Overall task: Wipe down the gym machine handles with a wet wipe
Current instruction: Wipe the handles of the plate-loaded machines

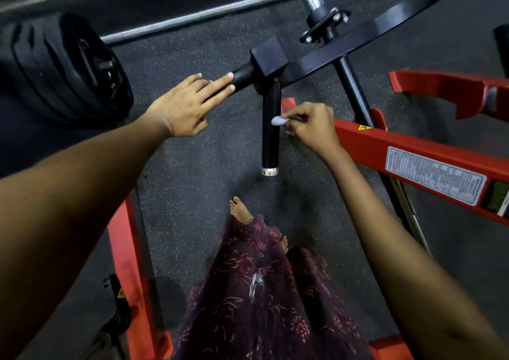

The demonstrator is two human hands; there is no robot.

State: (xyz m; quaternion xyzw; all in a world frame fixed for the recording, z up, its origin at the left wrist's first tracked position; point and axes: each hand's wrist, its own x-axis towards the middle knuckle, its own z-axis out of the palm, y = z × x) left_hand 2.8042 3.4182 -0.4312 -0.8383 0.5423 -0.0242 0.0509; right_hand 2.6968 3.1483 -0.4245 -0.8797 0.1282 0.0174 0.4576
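Pinching the bunched wet wipe [277,120] in your curled right hand [312,128], you press it against the right side of the hanging black handle [270,128], about midway along its length. Your left hand [184,106] lies flat with straight fingers resting on the horizontal handle [242,78] at ten o'clock from the wipe, gripping nothing. Risk: the wad is small and touches only one side, so the far face and the chrome end cap [269,171] at six o'clock could likely go unwiped unless you wrap the wipe around the grip. A second risk: the wipe may slip from so light a pinch and fall to the floor. Below lies dark speckled rubber flooring [192,172]. Red frame rails [413,153] run toward four o'clock, and stacked black weight plates [68,67] sit at nine o'clock.
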